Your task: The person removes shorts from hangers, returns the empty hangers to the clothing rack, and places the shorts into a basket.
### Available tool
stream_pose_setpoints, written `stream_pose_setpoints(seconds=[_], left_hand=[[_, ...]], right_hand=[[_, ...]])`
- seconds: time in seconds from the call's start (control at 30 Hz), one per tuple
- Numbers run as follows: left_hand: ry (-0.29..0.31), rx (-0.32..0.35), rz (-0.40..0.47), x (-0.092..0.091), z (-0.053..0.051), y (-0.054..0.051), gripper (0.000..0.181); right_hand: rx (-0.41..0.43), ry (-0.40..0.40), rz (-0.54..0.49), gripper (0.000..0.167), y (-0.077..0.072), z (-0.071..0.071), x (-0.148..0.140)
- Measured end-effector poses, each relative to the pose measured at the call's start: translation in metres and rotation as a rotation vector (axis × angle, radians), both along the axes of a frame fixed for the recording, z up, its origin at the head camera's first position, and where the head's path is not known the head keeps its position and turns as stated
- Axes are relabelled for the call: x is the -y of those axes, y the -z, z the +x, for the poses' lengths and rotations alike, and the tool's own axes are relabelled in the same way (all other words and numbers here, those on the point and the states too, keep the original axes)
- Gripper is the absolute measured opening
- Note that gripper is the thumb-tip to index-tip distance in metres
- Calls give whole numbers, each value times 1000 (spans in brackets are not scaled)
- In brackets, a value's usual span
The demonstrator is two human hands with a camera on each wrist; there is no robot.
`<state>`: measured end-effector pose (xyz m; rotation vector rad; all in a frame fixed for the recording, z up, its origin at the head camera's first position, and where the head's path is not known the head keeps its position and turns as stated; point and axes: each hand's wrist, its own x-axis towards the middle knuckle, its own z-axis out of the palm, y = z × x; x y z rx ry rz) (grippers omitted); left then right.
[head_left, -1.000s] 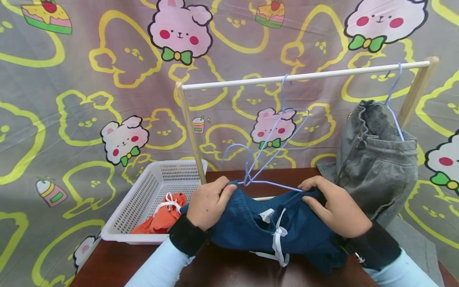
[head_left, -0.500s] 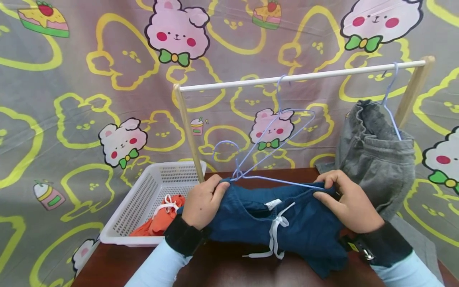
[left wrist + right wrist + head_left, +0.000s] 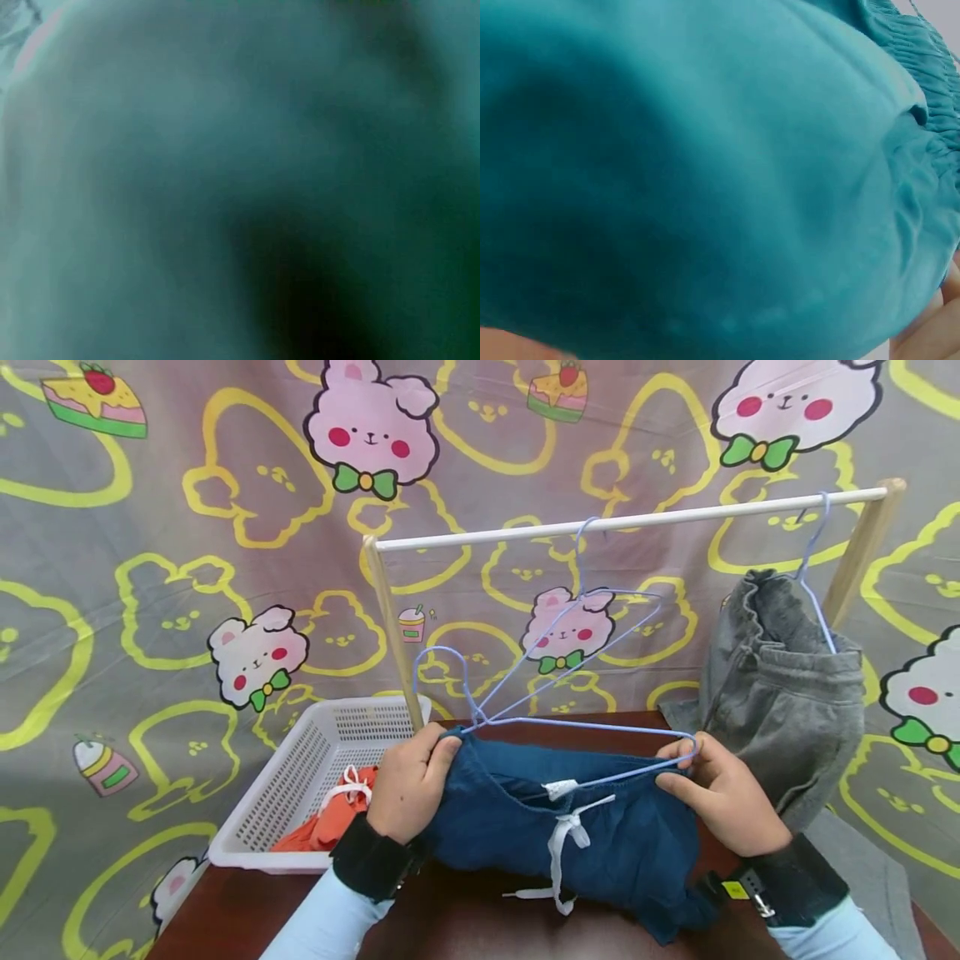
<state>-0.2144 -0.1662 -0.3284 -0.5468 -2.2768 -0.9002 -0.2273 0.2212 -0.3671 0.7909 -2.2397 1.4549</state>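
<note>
Blue drawstring shorts (image 3: 517,827) hang between both hands in the head view, with a light purple wire hanger (image 3: 585,724) at their waistband. My left hand (image 3: 408,785) pinches the waistband's left corner beside the hanger's hook. At the other side, my right hand (image 3: 727,793) pinches the hanger's right end, which shows above the waistband, and touches the cloth there. The hanger's lower bar runs down into the waist opening; its left part is hidden by the shorts. Blurred cloth (image 3: 165,150) fills the left wrist view, and teal-looking cloth (image 3: 780,165) fills most of the right one.
A wooden rack with a white rail (image 3: 495,532) stands behind, carrying a second hanger (image 3: 578,556) and grey pants (image 3: 802,693) on another. White basket (image 3: 247,860) at left holds an orange garment (image 3: 337,818). Grey cloth (image 3: 862,868) lies at right on the dark red table (image 3: 225,918).
The hanger has shifted left, and its right end, earlier hidden at the waistband, now shows above it. My left hand has moved slightly left; my right hand has moved right from its earliest position.
</note>
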Motion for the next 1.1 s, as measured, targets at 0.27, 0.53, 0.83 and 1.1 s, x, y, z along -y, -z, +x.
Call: stream_pose_setpoints(seconds=[0.27,0.53,0.83,1.1], left_hand=[[1,-22,-49,-3,2,7,14],[1,-34,-72,-8,5,10,13],[32,-35,-122,-12,6,10,11],[56,21,-157,-19,7,15,16]], right_hand=[[179,22,162,45,8,2,8],[128,-21,154,56,7,4,2],[42,-99,11,25,0,6,-3],[88,-107,-85,19,1,7,-5]])
